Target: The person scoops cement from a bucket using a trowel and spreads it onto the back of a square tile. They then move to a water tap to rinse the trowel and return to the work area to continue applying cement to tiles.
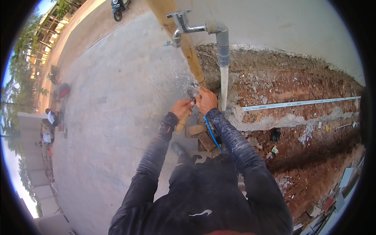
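My left hand (182, 108) and my right hand (206, 101) meet in front of me with their fingers pinched together. Between the fingertips is a small dark piece (194, 100), too small to make out. Just beyond them a bamboo pole (192, 58) slants up to the far edge. The cut end of a bamboo piece (181, 126) shows below my left hand. A metal tap (181, 20) on a grey pipe elbow (222, 39) stands past my hands, above a white upright pipe (224, 86) close to my right hand.
Bricks (197, 130) and a blue hose (211, 131) lie below my right hand. At right, a pale blue-white pipe (297, 103) runs along a reddish dirt trench (290, 84) beside a wall (297, 23). Concrete paving (105, 98) spreads left, with a person (51, 117) far off and a motorbike (118, 8).
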